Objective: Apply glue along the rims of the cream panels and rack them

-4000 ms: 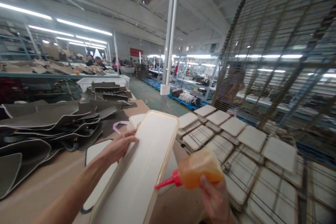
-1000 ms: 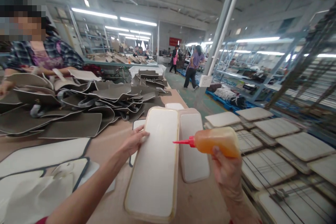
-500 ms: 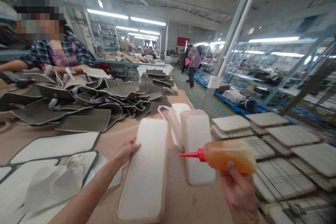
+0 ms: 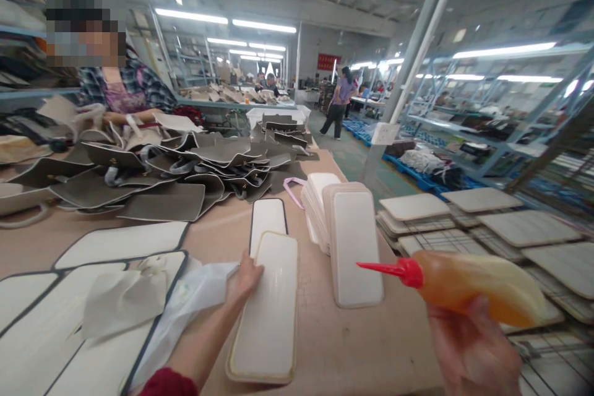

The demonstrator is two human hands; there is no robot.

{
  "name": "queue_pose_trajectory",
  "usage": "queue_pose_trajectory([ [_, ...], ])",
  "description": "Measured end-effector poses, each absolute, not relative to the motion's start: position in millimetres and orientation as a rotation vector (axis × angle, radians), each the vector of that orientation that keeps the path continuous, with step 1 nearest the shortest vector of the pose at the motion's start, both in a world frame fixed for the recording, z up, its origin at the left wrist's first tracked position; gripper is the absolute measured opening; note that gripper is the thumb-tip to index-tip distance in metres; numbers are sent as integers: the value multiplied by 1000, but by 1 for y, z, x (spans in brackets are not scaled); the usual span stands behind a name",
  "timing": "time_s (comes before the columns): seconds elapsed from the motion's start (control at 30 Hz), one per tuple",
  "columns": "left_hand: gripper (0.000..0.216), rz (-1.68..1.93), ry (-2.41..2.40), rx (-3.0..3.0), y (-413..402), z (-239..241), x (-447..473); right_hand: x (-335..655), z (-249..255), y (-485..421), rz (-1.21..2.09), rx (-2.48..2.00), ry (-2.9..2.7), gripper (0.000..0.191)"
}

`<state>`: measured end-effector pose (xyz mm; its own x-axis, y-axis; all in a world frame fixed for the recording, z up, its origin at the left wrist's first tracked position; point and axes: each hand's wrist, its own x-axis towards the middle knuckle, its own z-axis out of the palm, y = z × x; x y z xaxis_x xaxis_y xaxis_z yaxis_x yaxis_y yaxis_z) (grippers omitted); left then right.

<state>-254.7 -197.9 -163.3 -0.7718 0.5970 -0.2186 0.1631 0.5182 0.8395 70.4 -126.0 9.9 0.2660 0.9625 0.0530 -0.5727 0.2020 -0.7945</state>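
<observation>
My left hand [image 4: 248, 275] grips the left edge of a long white panel [image 4: 271, 315] with rounded corners and a yellowish border, thumb on top. From under its far end a second white panel [image 4: 268, 215] with a dark edge sticks out. In my right hand [image 4: 480, 343] is a squeeze bottle [image 4: 468, 281] of amber liquid, on its side, its red nozzle [image 4: 387, 268] pointing left. The nozzle is apart from the panel I hold. Just beyond the nozzle stands a leaning stack of white panels [image 4: 357, 241].
Dark grey bag pieces [image 4: 162, 201] with handles lie heaped at the far left. Larger dark-edged panels [image 4: 37, 322] and a crumpled clear plastic sheet [image 4: 190, 297] are nearer. Panels rest on a wire rack [image 4: 529, 229] at right. A co-worker [image 4: 125, 90] is across the table.
The bottle has moved right and closer to me in my right hand. Beyond the held panel's far end, the dark-edged panel has come into sight. The camera view has shifted slightly.
</observation>
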Motion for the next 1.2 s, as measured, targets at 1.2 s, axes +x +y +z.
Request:
queue_pose_trajectory([
  [1.2,67,678,2770,391,-330,-184,-150,108,19,-123,1570,-687,-568,36],
])
